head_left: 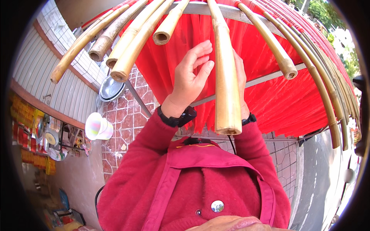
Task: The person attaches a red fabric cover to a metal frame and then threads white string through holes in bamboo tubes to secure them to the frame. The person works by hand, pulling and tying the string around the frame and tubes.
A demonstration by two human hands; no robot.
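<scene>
The left hand (190, 75) is raised in front of the hanging red strands (269, 96), fingers loosely curled and thumb apart, grasping nothing firmly; its fingertips sit against the strands just left of the thick bamboo pole (225, 77) that runs down the middle of the view. The right hand (239, 82) is mostly hidden behind that same pole, so whether it is clenched or released cannot be told; it appears to lie on the far side of the pole, among the strands.

By the look of it, the step in hand is sorting or spreading the strands draped over the pole between the two hands. The next move calls for a light pinch and a steady pole, since the strands hang close together and the pole's cut end juts free toward the person.

Left of the left hand, several more bamboo poles (127, 42) fan out with their cut ends forward, crowding any reach that way. Right of the right hand, further poles (308, 65) curve away, each carrying red strands. Behind the strands runs a grey metal rail (269, 79). Below and left of the left hand lie a tiled floor (123, 119), a metal basin (110, 89) and a pale plastic cup (98, 126).
</scene>
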